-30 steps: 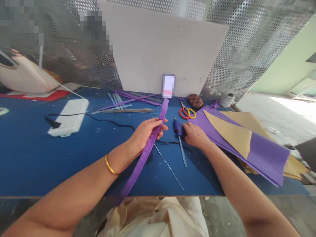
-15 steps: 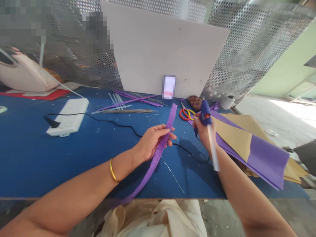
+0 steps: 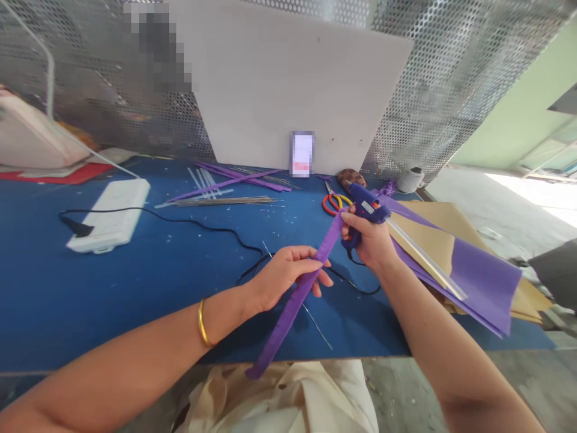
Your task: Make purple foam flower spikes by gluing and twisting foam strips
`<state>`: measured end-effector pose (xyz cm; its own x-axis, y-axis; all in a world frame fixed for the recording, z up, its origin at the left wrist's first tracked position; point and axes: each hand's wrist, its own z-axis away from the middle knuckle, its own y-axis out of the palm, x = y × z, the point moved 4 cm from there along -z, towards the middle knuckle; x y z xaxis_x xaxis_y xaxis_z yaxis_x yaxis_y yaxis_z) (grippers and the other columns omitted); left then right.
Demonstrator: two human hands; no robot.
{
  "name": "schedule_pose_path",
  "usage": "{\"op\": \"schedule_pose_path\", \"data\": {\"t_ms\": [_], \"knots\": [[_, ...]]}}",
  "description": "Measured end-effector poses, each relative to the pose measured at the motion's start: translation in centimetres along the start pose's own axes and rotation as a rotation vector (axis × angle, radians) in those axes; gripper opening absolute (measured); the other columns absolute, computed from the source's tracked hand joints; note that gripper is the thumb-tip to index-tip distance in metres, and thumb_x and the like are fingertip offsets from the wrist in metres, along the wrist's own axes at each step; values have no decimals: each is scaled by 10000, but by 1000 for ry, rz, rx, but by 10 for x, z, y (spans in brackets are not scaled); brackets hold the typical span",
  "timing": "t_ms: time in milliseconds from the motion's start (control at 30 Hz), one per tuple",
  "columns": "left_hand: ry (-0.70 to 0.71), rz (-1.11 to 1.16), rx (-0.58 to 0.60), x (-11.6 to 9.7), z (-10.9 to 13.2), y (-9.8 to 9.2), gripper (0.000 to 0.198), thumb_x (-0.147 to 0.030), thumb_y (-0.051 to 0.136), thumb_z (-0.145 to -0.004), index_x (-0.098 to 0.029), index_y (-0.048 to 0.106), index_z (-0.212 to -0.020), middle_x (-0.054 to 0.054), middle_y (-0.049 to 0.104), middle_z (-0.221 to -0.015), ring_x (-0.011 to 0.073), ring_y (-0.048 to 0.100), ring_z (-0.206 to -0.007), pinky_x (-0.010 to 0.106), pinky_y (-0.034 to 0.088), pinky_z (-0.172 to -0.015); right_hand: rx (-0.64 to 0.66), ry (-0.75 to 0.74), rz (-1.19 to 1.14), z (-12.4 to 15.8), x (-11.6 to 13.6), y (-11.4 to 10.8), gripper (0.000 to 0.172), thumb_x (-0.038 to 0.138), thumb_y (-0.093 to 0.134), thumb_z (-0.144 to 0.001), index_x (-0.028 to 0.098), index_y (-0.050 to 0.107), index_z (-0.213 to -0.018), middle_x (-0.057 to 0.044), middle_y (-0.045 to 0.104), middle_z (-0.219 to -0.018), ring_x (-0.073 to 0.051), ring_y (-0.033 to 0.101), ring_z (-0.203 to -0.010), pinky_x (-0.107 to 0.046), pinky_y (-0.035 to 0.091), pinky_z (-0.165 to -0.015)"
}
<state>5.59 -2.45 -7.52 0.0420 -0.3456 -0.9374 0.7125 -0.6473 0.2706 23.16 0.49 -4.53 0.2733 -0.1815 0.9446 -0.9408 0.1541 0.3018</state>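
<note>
A long purple paper strip (image 3: pixel 288 310) slants across the front of the table, its lower end hanging past the edge. My left hand (image 3: pixel 295 272) pinches it near the middle between thumb and fingers. My right hand (image 3: pixel 372 237) grips a blue glue gun (image 3: pixel 366 207), and its thumb and fingertip also touch the strip's upper end. From the gun's back a clear glue stick (image 3: pixel 428 258) sticks out to the lower right. Under the strip a thin wire (image 3: pixel 319 329) lies on the table, partly hidden by my left hand.
Scissors (image 3: pixel 334 203) with red and yellow handles lie behind the strip. Purple and tan paper sheets (image 3: pixel 484 279) are stacked at right. Thin wires (image 3: pixel 229 201), purple strips and glue sticks lie at the back. A black cord (image 3: pixel 198 224) runs from a white power strip (image 3: pixel 112 213). A phone (image 3: pixel 302 154) leans against a white board.
My right hand has turned the glue gun sideways and come to the strip's upper end. The strip's top has moved right, and its lower end has swung up and right.
</note>
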Motion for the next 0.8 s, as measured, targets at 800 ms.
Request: {"op": "schedule_pose_path", "data": {"t_ms": [800], "knots": [[383, 75, -524, -29, 4, -35, 246, -384, 770, -755, -163, 761, -863, 48, 741, -778, 124, 628, -623, 207, 482, -501, 233, -474, 689, 49, 14, 28, 186, 359, 694, -820, 183, 636, -808, -21, 604, -768, -138, 570, -650, -291, 458, -613]]}}
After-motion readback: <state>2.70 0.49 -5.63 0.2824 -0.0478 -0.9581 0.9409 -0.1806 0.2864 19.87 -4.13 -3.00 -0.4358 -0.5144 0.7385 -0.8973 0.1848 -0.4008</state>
